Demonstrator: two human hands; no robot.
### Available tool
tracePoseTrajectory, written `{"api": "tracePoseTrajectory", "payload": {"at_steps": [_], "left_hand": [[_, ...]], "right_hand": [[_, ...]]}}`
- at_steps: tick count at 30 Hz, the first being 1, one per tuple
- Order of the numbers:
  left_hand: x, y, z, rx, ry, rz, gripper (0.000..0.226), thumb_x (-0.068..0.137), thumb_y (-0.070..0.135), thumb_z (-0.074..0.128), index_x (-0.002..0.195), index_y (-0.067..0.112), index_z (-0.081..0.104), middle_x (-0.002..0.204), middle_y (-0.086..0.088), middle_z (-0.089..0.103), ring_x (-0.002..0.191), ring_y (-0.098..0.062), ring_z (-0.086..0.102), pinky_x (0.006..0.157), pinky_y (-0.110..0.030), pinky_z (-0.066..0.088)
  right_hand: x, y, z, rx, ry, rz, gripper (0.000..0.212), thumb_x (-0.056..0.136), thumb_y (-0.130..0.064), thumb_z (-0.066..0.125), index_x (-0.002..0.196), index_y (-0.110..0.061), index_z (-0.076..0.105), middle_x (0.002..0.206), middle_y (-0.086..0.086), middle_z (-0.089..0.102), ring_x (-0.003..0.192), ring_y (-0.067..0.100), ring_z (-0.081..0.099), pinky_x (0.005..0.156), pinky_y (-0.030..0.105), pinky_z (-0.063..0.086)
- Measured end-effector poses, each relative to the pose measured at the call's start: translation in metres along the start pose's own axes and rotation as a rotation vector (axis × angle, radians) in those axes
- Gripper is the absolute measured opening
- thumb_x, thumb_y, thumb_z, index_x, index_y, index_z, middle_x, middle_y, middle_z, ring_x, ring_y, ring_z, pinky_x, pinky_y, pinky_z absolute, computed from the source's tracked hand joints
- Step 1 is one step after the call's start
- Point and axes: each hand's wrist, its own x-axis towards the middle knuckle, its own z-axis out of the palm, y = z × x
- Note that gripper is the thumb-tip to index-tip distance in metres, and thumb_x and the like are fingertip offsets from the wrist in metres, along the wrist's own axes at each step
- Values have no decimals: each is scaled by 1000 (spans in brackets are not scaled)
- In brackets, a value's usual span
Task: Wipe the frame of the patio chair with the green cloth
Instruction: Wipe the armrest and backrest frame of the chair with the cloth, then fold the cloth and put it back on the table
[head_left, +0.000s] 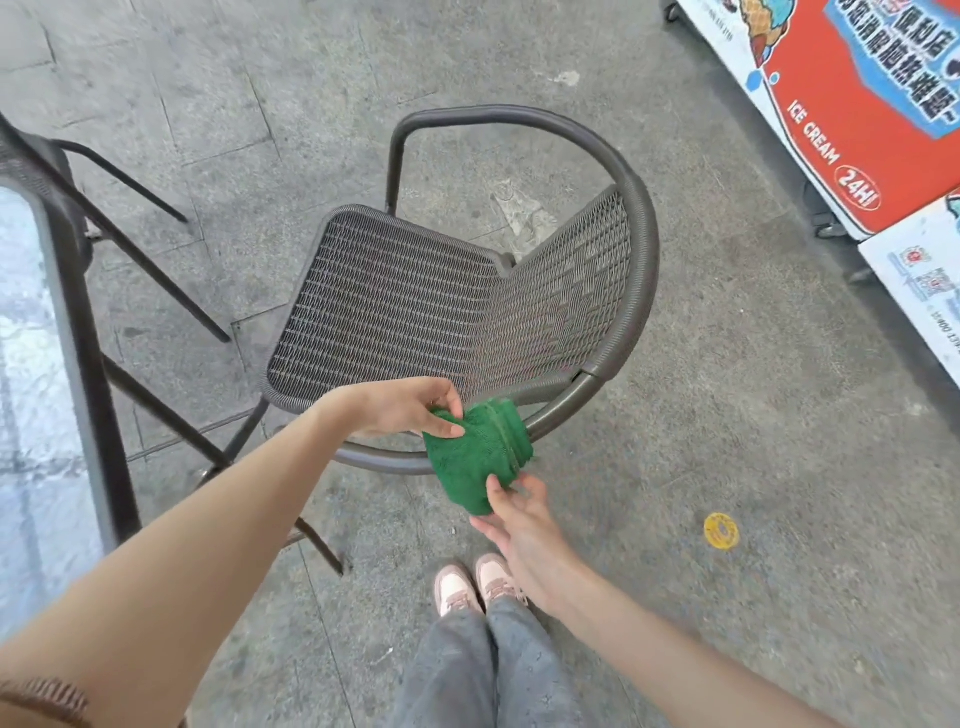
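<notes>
Head view, looking down at grey pavement with a dark woven patio chair at centre. Its curved metal frame loops round the backrest and runs along the near side. A glass-topped table sits at left, a red ice cream sign far right. A folded green cloth drapes over the near frame rail. The left hand pinches its top edge; the right hand grips its lower end between thumb and fingers.

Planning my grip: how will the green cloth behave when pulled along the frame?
Probably floppy: the green cloth drapes over the chair frame, ridged between left hand and right hand. Its looped pile likely drags rather than slips. It looks light.
</notes>
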Motion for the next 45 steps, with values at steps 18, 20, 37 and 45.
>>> {"api": "tracePoseTrajectory", "payload": {"at_steps": [18,20,37,45], "left_hand": [[-40,19,-35,-432,-95,-51,50,84,-4,59,131,2,44,132,-13,55,119,-23,55,93,-26,49],[-51,26,-43,-527,-63,21,53,82,-7,60,130,8,45,133,-11,53,122,-25,52,99,-31,45],[-207,39,-106,-781,430,216,41,63,18,76,100,23,57,111,-2,63,84,-8,73,66,-21,57],[-300,-20,-74,-895,813,262,41,70,28,72,106,24,53,112,-8,51,92,-17,55,79,-32,42]], "right_hand": [[-33,-57,12,-3,86,142,57,68,-26,79,118,-12,57,111,5,68,98,17,62,79,25,47],[-37,-74,21,17,37,47,52,77,-16,73,125,-9,55,116,7,68,106,18,62,92,28,47],[-75,-199,151,-407,-292,-340,41,88,-9,59,128,-3,50,127,12,59,117,27,57,98,42,48],[-78,-179,244,-738,-393,-365,18,83,-23,69,98,-13,64,102,5,71,79,11,71,58,17,54]]}}
